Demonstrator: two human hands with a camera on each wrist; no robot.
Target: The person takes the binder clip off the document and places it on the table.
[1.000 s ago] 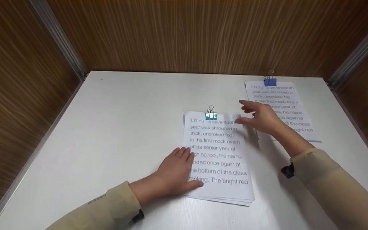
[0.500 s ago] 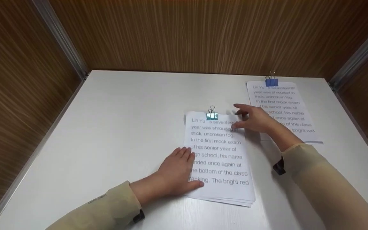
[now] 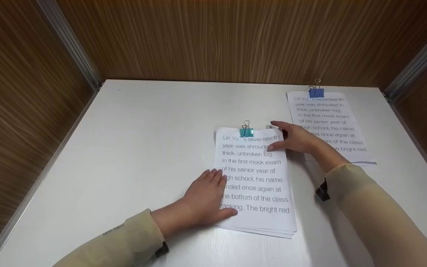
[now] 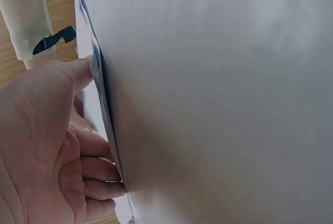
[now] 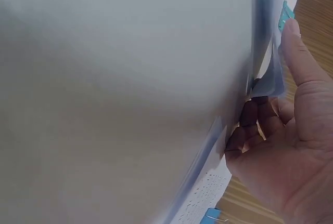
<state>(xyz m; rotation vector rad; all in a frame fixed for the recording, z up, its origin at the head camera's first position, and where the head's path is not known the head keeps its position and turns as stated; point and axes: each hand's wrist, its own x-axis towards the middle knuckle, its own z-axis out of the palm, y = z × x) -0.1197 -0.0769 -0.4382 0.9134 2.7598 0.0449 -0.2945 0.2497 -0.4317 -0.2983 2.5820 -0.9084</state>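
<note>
A stack of printed paper (image 3: 252, 178) lies at the middle of the table, with a teal binder clip (image 3: 246, 132) on its top edge. My left hand (image 3: 203, 198) rests along the stack's lower left side, fingers straight and thumb over the page. At the upper right corner, my right hand (image 3: 297, 139) pinches the stack, thumb on top and fingers beneath the edge. That corner curves up a little from the table; its raised sheets (image 5: 270, 81) show between thumb and fingers in the right wrist view. How many sheets the fingers hold, I cannot tell.
Behind the right hand lies a second printed stack (image 3: 321, 115) with a blue binder clip (image 3: 316, 93). The white table (image 3: 124, 141) is bounded by wood-patterned panels (image 3: 213, 40) at the back and sides.
My right hand has come left and down onto the stack's upper right corner, which now bends up slightly. The left hand keeps its place.
</note>
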